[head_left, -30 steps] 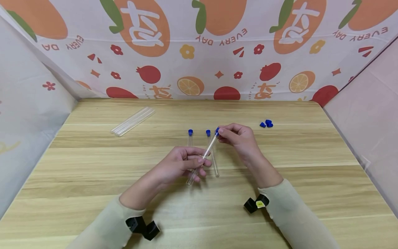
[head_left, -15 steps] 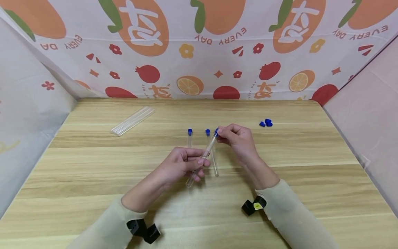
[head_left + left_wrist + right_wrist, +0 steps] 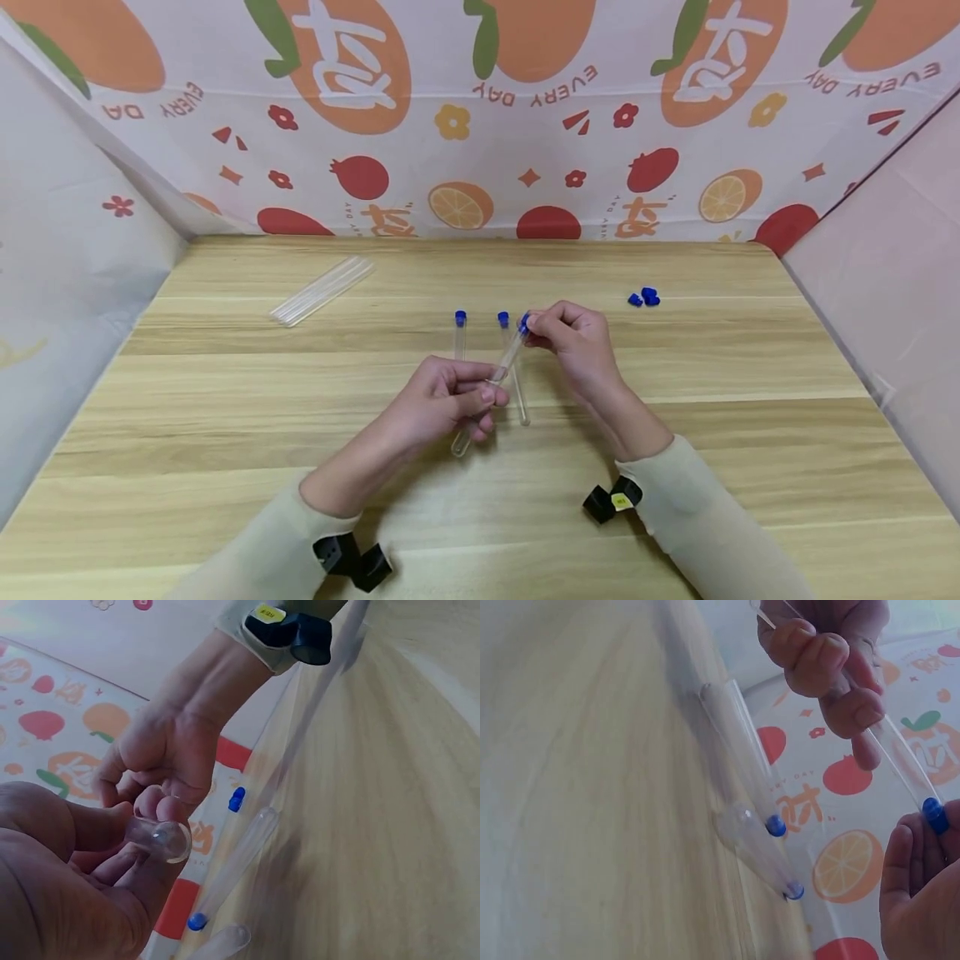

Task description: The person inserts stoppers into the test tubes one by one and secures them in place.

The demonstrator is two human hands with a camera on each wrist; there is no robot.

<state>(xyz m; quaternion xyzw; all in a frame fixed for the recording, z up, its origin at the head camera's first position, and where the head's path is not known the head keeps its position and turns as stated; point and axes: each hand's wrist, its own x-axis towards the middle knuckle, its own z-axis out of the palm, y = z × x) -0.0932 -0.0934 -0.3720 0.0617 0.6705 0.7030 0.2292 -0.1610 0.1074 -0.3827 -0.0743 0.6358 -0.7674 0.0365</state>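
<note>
My left hand [image 3: 446,400] grips a clear test tube [image 3: 510,357] between thumb and fingers, the tube slanting with its rounded end [image 3: 161,838] down towards me. At its upper end sits a blue cap [image 3: 934,815], which the thumb and fingers of my right hand [image 3: 581,342] pinch. How deep the cap sits in the tube cannot be told. Beneath the hands lie two more test tubes with blue caps, a left one [image 3: 460,337] partly hidden by my left hand and a right one [image 3: 520,396] crossed by the held tube.
Several clear tubes [image 3: 322,292] lie side by side at the back left of the wooden table [image 3: 225,400]. A few loose blue caps [image 3: 647,297] are at the back right. A fruit-printed cloth [image 3: 525,150] hangs behind the table's far edge.
Both hands keep their hold on the tube and its cap. The tube's lower end has shifted slightly towards me, and the left hand slightly to the right.
</note>
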